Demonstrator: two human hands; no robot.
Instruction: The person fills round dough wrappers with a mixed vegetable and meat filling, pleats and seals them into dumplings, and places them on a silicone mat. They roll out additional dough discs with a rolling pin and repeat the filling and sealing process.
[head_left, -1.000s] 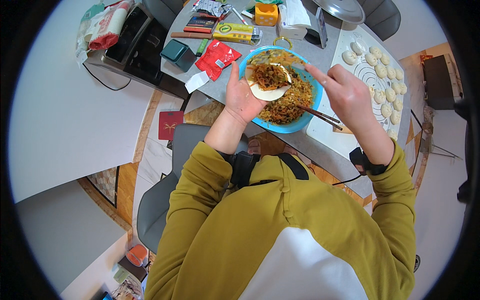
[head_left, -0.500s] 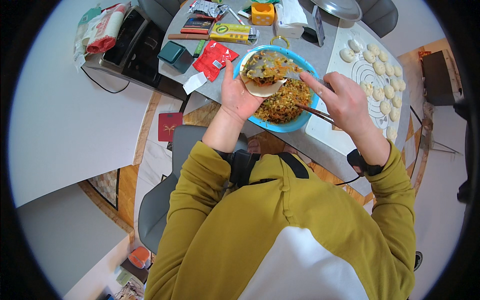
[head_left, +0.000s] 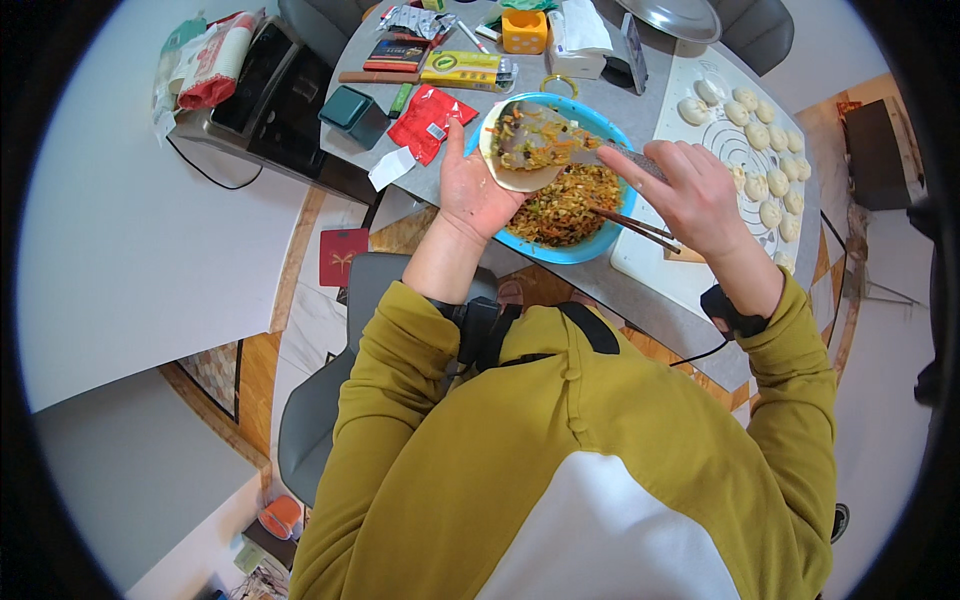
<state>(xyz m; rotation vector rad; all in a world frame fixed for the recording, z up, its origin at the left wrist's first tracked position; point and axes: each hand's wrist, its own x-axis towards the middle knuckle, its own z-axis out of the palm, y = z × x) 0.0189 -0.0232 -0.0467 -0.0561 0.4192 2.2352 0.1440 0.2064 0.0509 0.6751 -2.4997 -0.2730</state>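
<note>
Over the blue bowl (head_left: 585, 245), left hand (head_left: 478, 190) cups a wrapper (head_left: 525, 145), fingers spread beneath. Right hand (head_left: 690, 195) pinches a scraper (head_left: 600, 155); shredded filling (head_left: 565, 205) fills the bowl

Grey table (head_left: 640, 290), patterned tile floor (head_left: 345, 255)

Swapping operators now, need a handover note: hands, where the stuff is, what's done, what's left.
Left hand: palm up over the blue bowl, cradling a round wrapper heaped with filling.
Right hand: holds a flat utensil pressed into that filling.
Chopsticks rest across the bowl rim; chopped filling remains in the bowl.
Done: a batch of folded dumplings sits on the white mat to the right.
Left: this wrapper is filled but not yet folded shut or set on the mat.
</note>
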